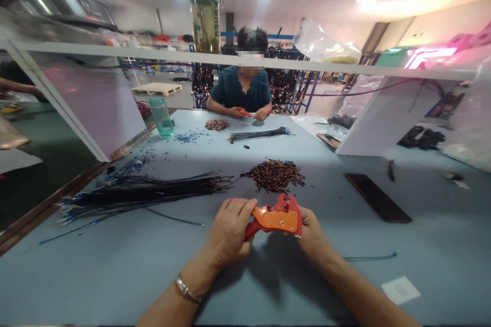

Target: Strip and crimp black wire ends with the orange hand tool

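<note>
wire stripper (279, 219) in left fingers (244, 208), beside right fingers (306, 215)

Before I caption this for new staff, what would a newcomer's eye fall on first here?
Probably the bright orange-and-red hand tool, gripped at its handles by the left hand, with the right hand at its head. Next, the heap of copper-and-black bits just beyond it on the table, and the bundle of black wires to the heap's left.
</note>
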Available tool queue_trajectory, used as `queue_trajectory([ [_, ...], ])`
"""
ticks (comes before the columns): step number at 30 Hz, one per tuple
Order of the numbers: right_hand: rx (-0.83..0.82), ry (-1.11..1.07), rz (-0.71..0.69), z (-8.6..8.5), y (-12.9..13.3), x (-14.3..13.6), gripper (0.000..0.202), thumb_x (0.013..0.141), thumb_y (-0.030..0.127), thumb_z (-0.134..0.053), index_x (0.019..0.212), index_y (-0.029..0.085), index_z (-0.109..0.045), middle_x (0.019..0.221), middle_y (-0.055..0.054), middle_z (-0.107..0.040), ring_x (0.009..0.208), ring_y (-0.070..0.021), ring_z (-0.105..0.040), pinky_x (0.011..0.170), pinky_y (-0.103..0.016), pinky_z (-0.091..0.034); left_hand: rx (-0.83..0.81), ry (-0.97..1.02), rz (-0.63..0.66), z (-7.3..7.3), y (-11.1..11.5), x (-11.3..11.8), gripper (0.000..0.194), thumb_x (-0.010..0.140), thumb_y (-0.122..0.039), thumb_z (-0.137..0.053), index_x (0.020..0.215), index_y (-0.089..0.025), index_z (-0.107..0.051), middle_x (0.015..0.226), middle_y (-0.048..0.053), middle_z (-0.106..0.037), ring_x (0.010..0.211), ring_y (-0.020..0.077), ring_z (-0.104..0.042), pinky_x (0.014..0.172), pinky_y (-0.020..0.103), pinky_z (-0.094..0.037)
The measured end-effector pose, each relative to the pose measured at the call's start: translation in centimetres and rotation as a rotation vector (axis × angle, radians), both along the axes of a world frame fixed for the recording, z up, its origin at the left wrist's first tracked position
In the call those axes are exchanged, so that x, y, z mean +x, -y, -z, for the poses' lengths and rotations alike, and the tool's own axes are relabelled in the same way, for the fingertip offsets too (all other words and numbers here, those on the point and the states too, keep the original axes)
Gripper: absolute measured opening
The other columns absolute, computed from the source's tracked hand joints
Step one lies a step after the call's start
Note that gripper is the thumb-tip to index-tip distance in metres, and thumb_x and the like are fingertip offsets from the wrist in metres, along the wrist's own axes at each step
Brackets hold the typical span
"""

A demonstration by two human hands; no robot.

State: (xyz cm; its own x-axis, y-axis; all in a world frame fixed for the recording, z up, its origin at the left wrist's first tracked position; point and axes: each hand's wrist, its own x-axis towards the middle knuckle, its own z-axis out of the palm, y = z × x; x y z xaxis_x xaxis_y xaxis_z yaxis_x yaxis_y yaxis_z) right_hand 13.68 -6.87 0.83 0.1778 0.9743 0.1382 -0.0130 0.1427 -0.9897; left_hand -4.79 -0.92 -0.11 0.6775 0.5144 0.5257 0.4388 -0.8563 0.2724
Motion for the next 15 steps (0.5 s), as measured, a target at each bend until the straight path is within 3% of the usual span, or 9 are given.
queue_trajectory([
  [5,-0.021,0.015,-0.024,0.4,0.11,0.14,0.029,0.067,0.046,-0.076,0.068,0.018,-0.07,0.066,-0.001,-0.068,0.062,-0.018,-0.06,0.064,-0.029,-0.051,0.008,0.006,0.005,-0.27,0.19,0.06,0.044,0.073,-0.013,-0.052,0.117,-0.012,-0.049,0.105,0.017,-0.061,0.093,0.0305,-0.055,0.083,0.047,-0.045],
  [10,-0.024,0.007,-0.051,0.43,0.16,0.19,0.026,0.068,0.042,-0.077,0.071,0.017,-0.072,0.065,-0.001,-0.069,0.061,-0.0172,-0.061,0.063,-0.027,-0.05,0.042,0.0,-0.003,-0.5,0.17,0.15,0.041,0.071,-0.013,-0.052,0.113,-0.013,-0.049,0.101,0.016,-0.061,0.09,0.0295,-0.055,0.082,0.045,-0.046],
  [15,-0.055,-0.059,-0.057,0.26,0.22,0.26,0.029,0.057,0.037,-0.084,0.076,0.017,-0.073,0.072,-0.002,-0.071,0.064,-0.0174,-0.062,0.063,-0.025,-0.051,0.08,-0.023,0.016,-0.39,0.27,0.08,0.039,0.069,-0.013,-0.053,0.108,-0.014,-0.05,0.096,0.014,-0.061,0.086,0.0284,-0.054,0.079,0.043,-0.046],
])
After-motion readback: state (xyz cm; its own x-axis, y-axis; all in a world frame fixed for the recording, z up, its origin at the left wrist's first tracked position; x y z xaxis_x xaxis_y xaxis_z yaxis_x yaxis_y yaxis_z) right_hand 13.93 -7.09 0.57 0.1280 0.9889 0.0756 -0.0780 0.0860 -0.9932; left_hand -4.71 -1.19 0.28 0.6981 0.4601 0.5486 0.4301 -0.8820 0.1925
